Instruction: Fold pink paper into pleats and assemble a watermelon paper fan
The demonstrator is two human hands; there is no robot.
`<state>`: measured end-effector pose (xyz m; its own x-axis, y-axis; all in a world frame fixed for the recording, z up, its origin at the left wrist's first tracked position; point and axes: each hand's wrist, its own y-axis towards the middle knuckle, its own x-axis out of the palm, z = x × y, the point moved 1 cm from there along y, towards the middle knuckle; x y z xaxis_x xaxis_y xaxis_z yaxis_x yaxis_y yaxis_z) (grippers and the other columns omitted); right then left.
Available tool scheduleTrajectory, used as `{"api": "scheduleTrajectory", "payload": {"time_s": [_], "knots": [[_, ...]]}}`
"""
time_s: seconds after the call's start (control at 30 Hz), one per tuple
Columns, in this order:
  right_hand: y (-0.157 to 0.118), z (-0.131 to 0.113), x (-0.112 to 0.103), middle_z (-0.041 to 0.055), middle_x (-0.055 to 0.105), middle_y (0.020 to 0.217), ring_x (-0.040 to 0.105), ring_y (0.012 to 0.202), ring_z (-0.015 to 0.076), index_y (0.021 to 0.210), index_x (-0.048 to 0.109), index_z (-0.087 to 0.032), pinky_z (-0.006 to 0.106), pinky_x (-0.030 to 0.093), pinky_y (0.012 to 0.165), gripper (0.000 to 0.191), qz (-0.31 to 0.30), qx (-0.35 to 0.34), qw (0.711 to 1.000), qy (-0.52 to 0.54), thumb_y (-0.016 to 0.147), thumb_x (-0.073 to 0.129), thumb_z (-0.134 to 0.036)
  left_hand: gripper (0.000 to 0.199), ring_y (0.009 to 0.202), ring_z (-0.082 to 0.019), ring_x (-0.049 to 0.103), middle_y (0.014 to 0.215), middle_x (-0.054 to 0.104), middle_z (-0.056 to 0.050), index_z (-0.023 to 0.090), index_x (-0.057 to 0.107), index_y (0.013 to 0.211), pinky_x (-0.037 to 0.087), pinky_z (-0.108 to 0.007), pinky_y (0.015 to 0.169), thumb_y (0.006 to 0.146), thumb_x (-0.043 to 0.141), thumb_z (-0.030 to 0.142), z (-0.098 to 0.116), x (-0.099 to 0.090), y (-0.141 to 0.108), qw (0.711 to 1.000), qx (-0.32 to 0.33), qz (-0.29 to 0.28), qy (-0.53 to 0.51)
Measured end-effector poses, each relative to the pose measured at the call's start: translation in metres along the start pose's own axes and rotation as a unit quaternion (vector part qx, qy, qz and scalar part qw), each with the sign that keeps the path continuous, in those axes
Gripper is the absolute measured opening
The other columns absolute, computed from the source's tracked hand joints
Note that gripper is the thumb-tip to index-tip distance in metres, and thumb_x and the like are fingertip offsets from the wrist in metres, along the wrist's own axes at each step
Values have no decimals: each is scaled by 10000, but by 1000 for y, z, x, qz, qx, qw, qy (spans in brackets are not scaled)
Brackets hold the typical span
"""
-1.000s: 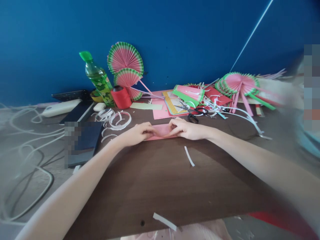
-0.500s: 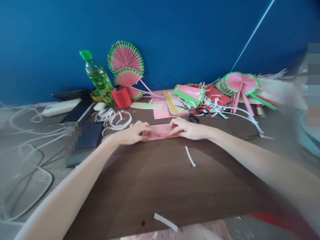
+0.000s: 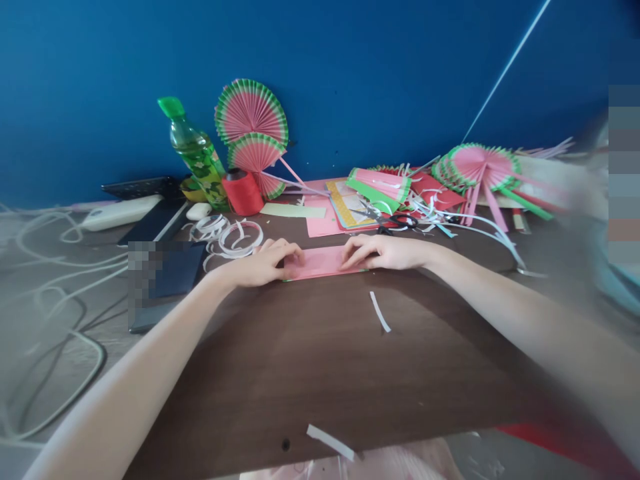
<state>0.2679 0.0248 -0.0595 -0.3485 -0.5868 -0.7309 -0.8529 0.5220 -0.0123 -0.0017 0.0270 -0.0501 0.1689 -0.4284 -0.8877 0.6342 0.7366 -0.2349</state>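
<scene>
A narrow folded piece of pink paper [image 3: 320, 261] with traces of green at its near edge lies on the dark brown table between my hands. Its left end is gripped by my left hand [image 3: 273, 262], thumb and fingers bent around it. On the other end, the curled fingers of my right hand [image 3: 383, 252] press and pinch the paper. Black-handled scissors [image 3: 403, 220] lie just beyond my right hand. Rolls of white tape strips [image 3: 241, 240] sit close behind my left hand.
A green-capped bottle [image 3: 197, 153], a red thread spool [image 3: 243, 191] and pleated paper fans [image 3: 251, 113] stand by the blue wall. More fans [image 3: 477, 167] and paper scraps are at right. White strips [image 3: 380, 312] lie in front; cables [image 3: 65, 287] run along the left.
My fingertips have moved apart from the middle of the pink paper towards its two ends, baring more of it. The right hand has shifted slightly right.
</scene>
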Motion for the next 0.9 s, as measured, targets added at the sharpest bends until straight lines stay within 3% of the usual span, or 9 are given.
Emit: {"api": "scheduleTrajectory", "payload": {"time_s": [0.27, 0.33, 0.43, 0.63, 0.77, 0.9], "knots": [[1, -4, -3, 43, 610, 1126, 544, 1024, 151, 1027, 684, -226, 310, 404, 918, 314, 18, 16, 999, -22, 791, 513, -109, 134, 916, -181, 468, 952, 559, -27, 192, 531, 906, 339, -330, 839, 804, 481, 264, 17, -1, -2, 999, 44, 6, 17], [1, -5, -4, 37, 634, 1109, 569, 999, 149, 984, 698, -211, 301, 414, 910, 277, 31, 34, 999, -17, 779, 532, -127, 175, 904, -181, 485, 952, 564, -27, 186, 536, 903, 354, -322, 826, 778, 535, 308, 21, -2, -3, 999, 45, 9, 23], [0, -7, -6, 30, 661, 1063, 595, 967, 149, 920, 706, -197, 294, 434, 886, 212, 46, 52, 998, 1, 778, 549, -179, 254, 897, -180, 511, 968, 570, -32, 181, 540, 899, 379, -304, 800, 732, 600, 362, 22, -3, -2, 998, 54, 22, 26], [2, -16, -6, 60, 664, 965, 588, 861, 162, 869, 684, -165, 302, 444, 790, 214, 79, 62, 994, -50, 765, 604, -335, 157, 803, -163, 561, 881, 623, -30, 176, 578, 840, 412, -282, 734, 780, 515, 307, 24, -9, -3, 996, 29, 45, 75], [2, -23, -7, 58, 644, 867, 557, 765, 151, 839, 658, -151, 285, 435, 684, 196, 103, 77, 987, -98, 750, 611, -320, 204, 783, -144, 573, 854, 644, -13, 179, 606, 840, 425, -265, 737, 818, 453, 312, 29, -17, -7, 993, 42, 90, 59], [-1, -30, -13, 47, 656, 853, 574, 751, 146, 851, 654, -153, 293, 436, 700, 169, 160, 103, 979, -75, 780, 533, -248, 227, 736, -122, 575, 814, 659, 12, 185, 623, 835, 442, -244, 717, 817, 477, 357, 29, -25, -11, 991, 6, 135, -7]]}}
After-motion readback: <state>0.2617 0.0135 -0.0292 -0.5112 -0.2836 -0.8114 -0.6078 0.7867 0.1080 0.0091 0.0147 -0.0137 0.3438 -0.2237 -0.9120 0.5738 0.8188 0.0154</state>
